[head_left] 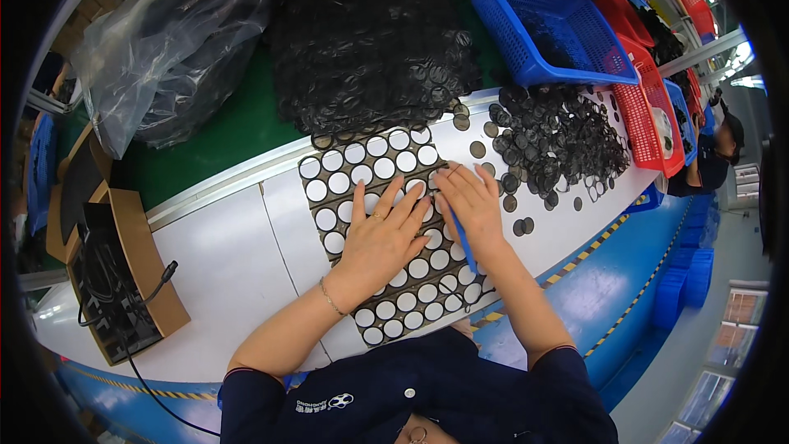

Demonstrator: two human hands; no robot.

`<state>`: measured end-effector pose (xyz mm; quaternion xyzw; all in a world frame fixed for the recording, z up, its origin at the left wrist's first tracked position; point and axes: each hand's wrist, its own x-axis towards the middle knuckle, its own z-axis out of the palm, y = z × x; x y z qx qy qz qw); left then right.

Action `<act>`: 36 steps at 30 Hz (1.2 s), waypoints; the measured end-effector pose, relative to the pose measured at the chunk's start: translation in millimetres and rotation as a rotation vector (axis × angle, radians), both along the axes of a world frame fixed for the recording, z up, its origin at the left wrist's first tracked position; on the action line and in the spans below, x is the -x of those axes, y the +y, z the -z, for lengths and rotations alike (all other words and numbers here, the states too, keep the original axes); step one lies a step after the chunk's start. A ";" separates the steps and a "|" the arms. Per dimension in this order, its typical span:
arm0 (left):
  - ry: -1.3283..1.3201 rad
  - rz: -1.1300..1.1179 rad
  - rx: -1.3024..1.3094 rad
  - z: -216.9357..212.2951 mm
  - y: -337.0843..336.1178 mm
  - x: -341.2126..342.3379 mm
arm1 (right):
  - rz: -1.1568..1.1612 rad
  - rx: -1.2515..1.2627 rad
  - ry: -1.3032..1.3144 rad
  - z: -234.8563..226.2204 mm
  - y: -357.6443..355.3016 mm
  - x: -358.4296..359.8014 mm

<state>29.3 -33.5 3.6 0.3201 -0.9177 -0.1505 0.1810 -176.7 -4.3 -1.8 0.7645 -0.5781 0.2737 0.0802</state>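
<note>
Left hand point(378, 240): palm down, fingers spread apart, on the dark sheet point(412, 285) with rows of white discs point(418, 268).
Right hand point(473, 212): over the sheet's right side, blue stick-like tool point(463, 242) against its palm; cannot tell whether the fingers clamp it.
Sheet: middle of the white table point(214, 242), near side.
Loose dark discs point(552, 141): heaped right.
Blue basket point(514, 37): far right.

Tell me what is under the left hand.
The left hand lies over a dark sheet with rows of white circles; whatever is directly beneath the hand is covered.
</note>
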 end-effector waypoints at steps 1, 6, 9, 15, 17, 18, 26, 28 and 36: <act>-0.003 -0.003 0.004 -0.2 0.5 -0.8 | 0.048 0.046 -0.034 1.0 -8.5 10.8; 0.008 0.001 -0.001 -1.9 0.2 -2.1 | 0.334 0.075 -0.521 -5.3 -26.3 37.2; -0.009 -0.022 -0.043 -5.6 -2.5 -2.4 | 0.258 -0.244 -0.945 -12.2 -22.9 13.5; -0.005 -0.071 -0.012 -7.7 -29.1 2.4 | 0.109 -0.205 -0.761 2.4 -30.0 -4.1; 0.006 -0.087 0.015 3.8 -32.7 2.8 | 0.104 -0.212 -0.765 0.5 -31.1 -6.1; 0.017 -0.088 0.044 6.4 -32.9 3.0 | 0.091 -0.218 -0.764 -0.2 -32.2 -6.4; 0.036 -0.067 0.012 4.9 -34.0 1.2 | 0.112 -0.247 -0.720 2.4 -31.1 -8.6; 0.036 -0.068 0.007 4.5 -34.5 1.0 | 0.110 -0.242 -0.713 1.3 -30.9 -9.5; 0.053 -0.074 -0.016 5.6 -34.5 0.7 | 0.094 -0.133 -0.503 0.3 -28.4 -17.4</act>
